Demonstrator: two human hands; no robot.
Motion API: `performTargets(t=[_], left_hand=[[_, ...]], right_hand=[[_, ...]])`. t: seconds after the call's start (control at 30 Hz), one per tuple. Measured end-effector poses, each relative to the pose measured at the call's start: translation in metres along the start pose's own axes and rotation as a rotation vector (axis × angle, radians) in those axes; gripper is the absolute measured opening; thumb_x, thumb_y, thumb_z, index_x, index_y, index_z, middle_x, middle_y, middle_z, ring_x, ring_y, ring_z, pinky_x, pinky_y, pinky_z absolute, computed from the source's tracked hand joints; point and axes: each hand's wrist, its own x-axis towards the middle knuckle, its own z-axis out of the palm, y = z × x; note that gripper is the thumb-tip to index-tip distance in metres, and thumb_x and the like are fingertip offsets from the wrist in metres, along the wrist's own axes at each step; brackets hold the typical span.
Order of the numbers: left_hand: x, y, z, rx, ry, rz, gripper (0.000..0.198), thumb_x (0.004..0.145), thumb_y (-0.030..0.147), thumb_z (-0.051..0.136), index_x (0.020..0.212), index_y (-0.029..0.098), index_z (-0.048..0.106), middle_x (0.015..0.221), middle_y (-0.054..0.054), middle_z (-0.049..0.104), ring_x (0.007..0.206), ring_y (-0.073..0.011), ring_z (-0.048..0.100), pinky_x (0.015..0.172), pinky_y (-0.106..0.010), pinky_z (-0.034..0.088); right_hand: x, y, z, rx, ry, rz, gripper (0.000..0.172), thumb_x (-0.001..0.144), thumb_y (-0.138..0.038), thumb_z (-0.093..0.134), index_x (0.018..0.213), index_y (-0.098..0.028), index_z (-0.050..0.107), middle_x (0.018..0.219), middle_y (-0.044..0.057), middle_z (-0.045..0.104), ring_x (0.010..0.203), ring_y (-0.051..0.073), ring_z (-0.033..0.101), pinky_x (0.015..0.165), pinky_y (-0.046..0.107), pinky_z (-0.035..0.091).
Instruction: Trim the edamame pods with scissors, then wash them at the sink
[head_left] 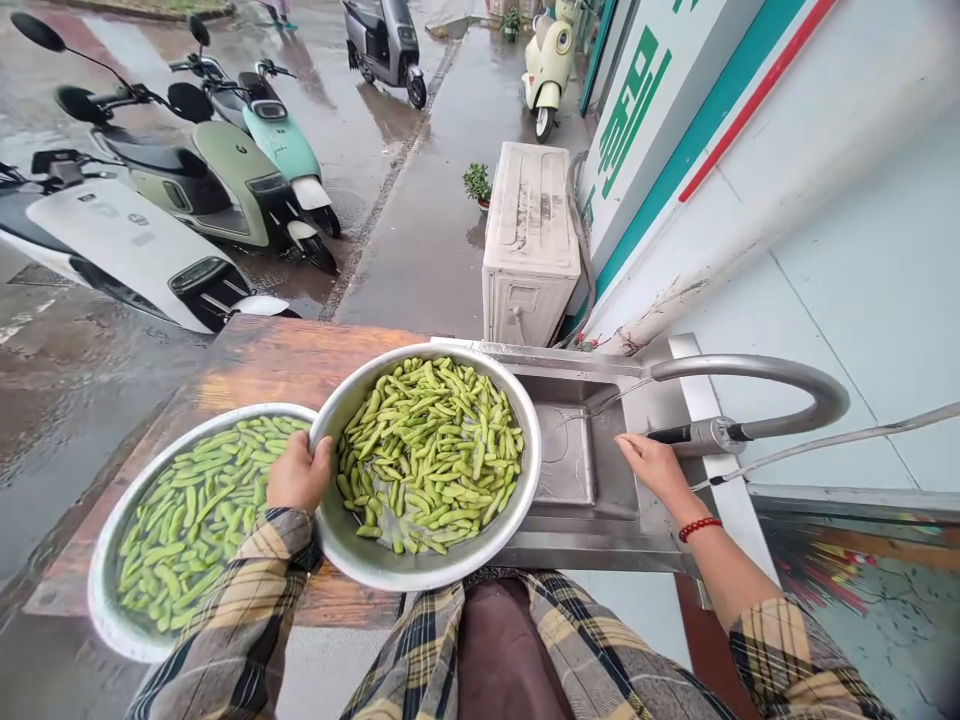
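Note:
My left hand (300, 472) is closed on the left rim of a round metal basin (529, 440). Green edamame pods (431, 445) fill most of it, with a little cloudy water among them. This basin is slightly tilted and sits partly over the sink. My right hand (651, 468), with a red bead bracelet at the wrist, is beside the lower part of the faucet (705, 436). Its fingers are drawn together and mostly hidden, so I cannot tell what they hold. A thin stream of water runs from the spout into the steel sink (562, 455).
A second metal basin (101, 590) of pods in water stands on the wooden board (247, 365) at left. Beyond are parked scooters (225, 185), an outdoor air-conditioner unit (529, 215) and a potted plant (478, 183). A tiled wall (862, 300) runs along the right.

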Motion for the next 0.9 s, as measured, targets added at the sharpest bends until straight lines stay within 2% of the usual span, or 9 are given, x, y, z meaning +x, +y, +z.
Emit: performTargets(t=[0.1,0.27,0.57,0.73,0.9], left_hand=[[0.003,-0.002,0.001,0.025,-0.013,-0.001,0.029,0.088,0.047,0.044,0.099,0.021,0.053,0.072,-0.003,0.056,0.068,-0.0209,0.053,0.060,-0.025,0.033],[0.007,-0.007,0.005,0.005,-0.002,0.013,0.026,0.088,0.049,0.043,0.091,0.023,0.048,0.067,0.000,0.049,0.065,-0.0195,0.051,0.059,-0.024,0.032],[0.006,0.000,0.000,-0.008,0.012,0.052,0.022,0.088,0.045,0.044,0.083,0.023,0.045,0.066,-0.001,0.050,0.067,-0.0204,0.053,0.059,-0.024,0.033],[0.002,0.005,-0.006,0.012,0.007,0.061,0.023,0.090,0.044,0.044,0.091,0.022,0.050,0.069,-0.003,0.057,0.070,-0.0228,0.057,0.059,-0.026,0.036],[0.003,0.000,-0.003,-0.012,-0.004,0.068,0.026,0.090,0.046,0.041,0.094,0.022,0.052,0.068,-0.005,0.059,0.071,-0.0251,0.060,0.060,-0.029,0.037]], right_hand=[[-0.007,-0.007,-0.009,0.049,0.093,-0.011,0.036,0.093,-0.046,0.043,0.102,-0.025,0.072,0.089,0.004,0.075,0.078,0.021,0.068,0.069,0.029,0.047],[-0.012,-0.018,-0.011,0.040,0.168,-0.083,0.033,0.093,-0.041,0.046,0.112,-0.026,0.068,0.096,0.004,0.072,0.084,0.020,0.067,0.073,0.031,0.049],[-0.030,-0.008,-0.006,-0.029,0.184,-0.107,0.032,0.094,-0.034,0.043,0.110,-0.023,0.068,0.105,0.008,0.070,0.099,0.024,0.066,0.088,0.039,0.049],[-0.032,-0.023,-0.010,0.025,0.198,-0.127,0.032,0.094,-0.033,0.043,0.111,-0.023,0.067,0.106,0.007,0.071,0.097,0.023,0.067,0.087,0.037,0.050],[-0.026,-0.038,-0.012,0.088,0.200,-0.169,0.034,0.094,-0.036,0.042,0.114,-0.024,0.066,0.109,0.007,0.070,0.099,0.023,0.066,0.087,0.038,0.051]])
